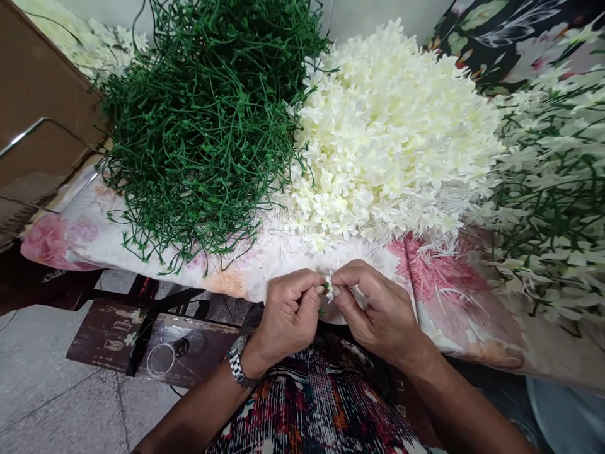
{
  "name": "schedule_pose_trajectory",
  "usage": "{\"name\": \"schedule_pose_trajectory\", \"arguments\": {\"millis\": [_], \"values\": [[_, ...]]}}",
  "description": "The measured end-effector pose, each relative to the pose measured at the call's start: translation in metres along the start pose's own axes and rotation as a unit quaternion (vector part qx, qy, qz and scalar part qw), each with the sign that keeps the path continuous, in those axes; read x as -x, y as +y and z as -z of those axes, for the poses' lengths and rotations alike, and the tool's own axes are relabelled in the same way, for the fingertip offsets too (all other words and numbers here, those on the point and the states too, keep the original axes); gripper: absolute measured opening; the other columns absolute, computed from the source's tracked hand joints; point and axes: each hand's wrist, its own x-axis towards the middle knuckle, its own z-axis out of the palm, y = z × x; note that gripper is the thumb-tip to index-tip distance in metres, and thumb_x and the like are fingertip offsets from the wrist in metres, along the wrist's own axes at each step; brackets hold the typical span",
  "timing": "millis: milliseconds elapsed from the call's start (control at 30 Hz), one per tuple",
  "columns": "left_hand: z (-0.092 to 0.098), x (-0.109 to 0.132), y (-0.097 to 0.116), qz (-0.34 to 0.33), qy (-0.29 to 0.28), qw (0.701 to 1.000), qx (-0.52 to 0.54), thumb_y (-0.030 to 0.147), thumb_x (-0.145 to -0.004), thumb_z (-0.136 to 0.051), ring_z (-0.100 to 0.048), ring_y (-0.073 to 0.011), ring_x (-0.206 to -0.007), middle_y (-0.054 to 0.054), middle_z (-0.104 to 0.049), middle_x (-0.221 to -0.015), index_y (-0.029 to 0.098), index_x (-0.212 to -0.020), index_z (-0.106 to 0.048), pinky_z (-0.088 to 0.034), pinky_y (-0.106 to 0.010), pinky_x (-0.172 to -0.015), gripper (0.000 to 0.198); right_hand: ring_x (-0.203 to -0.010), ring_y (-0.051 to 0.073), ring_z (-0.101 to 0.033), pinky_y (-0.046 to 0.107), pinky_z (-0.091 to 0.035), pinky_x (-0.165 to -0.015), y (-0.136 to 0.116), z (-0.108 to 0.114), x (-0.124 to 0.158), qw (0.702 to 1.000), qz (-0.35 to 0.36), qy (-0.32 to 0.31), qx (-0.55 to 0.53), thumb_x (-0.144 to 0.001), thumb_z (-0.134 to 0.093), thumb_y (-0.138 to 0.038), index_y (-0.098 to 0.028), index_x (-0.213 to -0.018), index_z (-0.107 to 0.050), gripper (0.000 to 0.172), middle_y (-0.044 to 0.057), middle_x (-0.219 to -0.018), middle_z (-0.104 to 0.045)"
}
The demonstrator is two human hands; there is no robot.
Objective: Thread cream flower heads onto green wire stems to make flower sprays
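Close to my body, at the near edge of the cloth, both hands meet with their fingertips almost touching. My left hand (293, 307) is closed in a pinch on a green plastic stem (325, 287), most of which its fingers cover. Between the two hands shows a small white artificial flower (329, 291), pinched by my right hand (375, 309). Just beyond them lies a large heap of loose white artificial flowers (397, 126). To its left rises a tangled pile of green plastic stems (208, 126).
A floral cloth (236, 277) covers the work surface. Flowered stems (558, 189) are heaped at the right. A cardboard box (42, 82) and a bent metal rod (42, 123) stand at the left. Below are a dark wooden bench (104, 331) and a pale blue tub (562, 416).
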Motion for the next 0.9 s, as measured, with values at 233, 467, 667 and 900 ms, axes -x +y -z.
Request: {"name": "schedule_pose_trajectory", "arguments": {"millis": [233,467,667,900], "values": [[0.000,0.000,0.002,0.014,0.015,1.000,-0.009,0.017,-0.081,-0.044,-0.039,-0.0083,-0.047,0.003,-0.043,-0.050,0.016,-0.059,-0.052,-0.032,-0.020,-0.046,0.023,-0.059,0.011,-0.053,0.023,-0.046,-0.052,0.000,-0.004,-0.002,1.000,0.016,0.019,0.004,-0.083,-0.046,-0.006,-0.020,-0.085,-0.049,0.014,-0.001,-0.065,-0.052],[-0.001,-0.001,0.002,0.017,0.019,1.000,-0.001,0.016,-0.080,-0.044,-0.038,-0.0080,-0.046,0.004,-0.041,-0.050,0.016,-0.059,-0.051,-0.031,-0.019,-0.045,0.023,-0.059,0.011,-0.052,0.024,-0.047,-0.052,0.000,-0.006,-0.001,0.999,0.020,0.027,0.012,-0.083,-0.046,-0.006,-0.020,-0.085,-0.048,0.014,0.000,-0.066,-0.052],[0.000,-0.002,0.000,0.026,0.014,0.999,0.021,0.016,-0.080,-0.045,-0.037,-0.0076,-0.047,0.004,-0.041,-0.051,0.015,-0.059,-0.051,-0.031,-0.019,-0.045,0.022,-0.059,0.011,-0.052,0.023,-0.046,-0.053,0.001,-0.007,0.000,1.000,0.017,0.025,0.001,-0.082,-0.047,-0.006,-0.018,-0.084,-0.050,0.012,0.000,-0.066,-0.052],[0.007,0.002,-0.002,0.083,0.018,0.983,0.163,0.027,-0.080,-0.053,-0.034,-0.0065,-0.043,0.005,-0.042,-0.049,0.014,-0.067,-0.059,-0.029,-0.018,-0.040,0.019,-0.071,0.013,-0.058,0.025,-0.049,-0.063,-0.005,0.028,-0.003,1.000,-0.012,-0.019,-0.020,-0.082,-0.054,-0.013,-0.018,-0.093,-0.055,0.013,0.003,-0.079,-0.061]]}}
